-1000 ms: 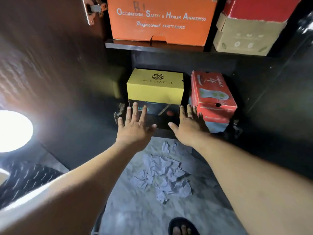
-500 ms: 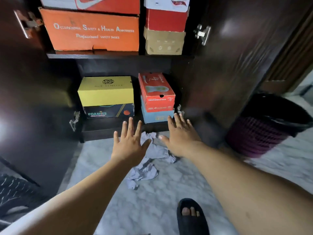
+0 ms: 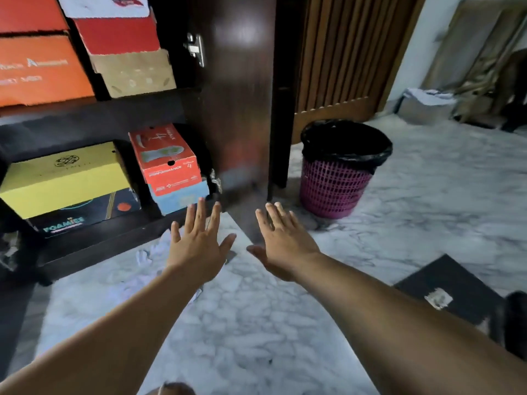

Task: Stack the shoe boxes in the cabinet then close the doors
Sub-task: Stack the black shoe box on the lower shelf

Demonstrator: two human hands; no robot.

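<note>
Your left hand: fingers straight and spread apart, holding nothing, hovering above the marble floor just in front of the cabinet's bottom ledge.
Your right hand: fingers straight and apart too, empty, beside the left hand and reaching toward the lower edge of the open right door.
Crumpled paper: lies on the floor under and beside your left hand; if the left door swings over it, it could catch and stop the door short.
Dark flat piece: on the floor near your right forearm; you cannot tell what it is.
Bottom shelf: the yellow box sits on a dark box, and the red box sits on a light blue box, close to the lower hinge.
Risk at the hinge: the blue box looks near the front edge, so the closing door may hit it and push the red box askew.
Upper shelf: the orange box and the tan box are stacked with others above.
Waste basket: stands just beyond the right door, behind its swing, so it should not block it.
Left door: out of view, so check it before swinging.
</note>
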